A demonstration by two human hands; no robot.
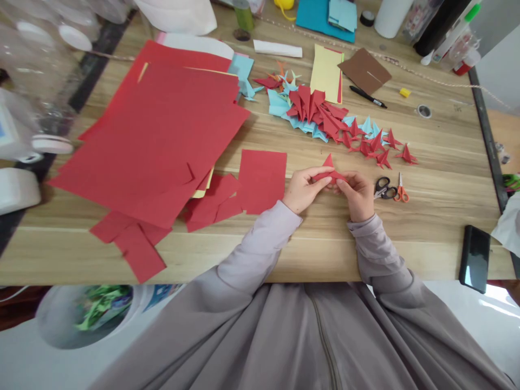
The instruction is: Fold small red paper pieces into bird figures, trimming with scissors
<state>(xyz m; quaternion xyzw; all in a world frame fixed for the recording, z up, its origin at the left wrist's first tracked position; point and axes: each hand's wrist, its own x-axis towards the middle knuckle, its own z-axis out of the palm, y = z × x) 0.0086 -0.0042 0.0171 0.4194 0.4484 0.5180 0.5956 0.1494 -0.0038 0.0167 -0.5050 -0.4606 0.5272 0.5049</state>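
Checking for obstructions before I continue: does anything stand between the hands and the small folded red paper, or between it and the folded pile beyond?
Nothing visible does. The left hand and right hand both hold the small folded red paper, and tabletop shows between it and the folded pile.

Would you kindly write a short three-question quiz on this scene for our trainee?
1. What colour is the folded paper held in the left hand and right hand?
2. True or false: the phone lies to the right of the orange-handled scissors.
3. Which is nearer the right hand: the orange-handled scissors or the black-handled scissors?

Key: 1. Red. 2. True. 3. The black-handled scissors.
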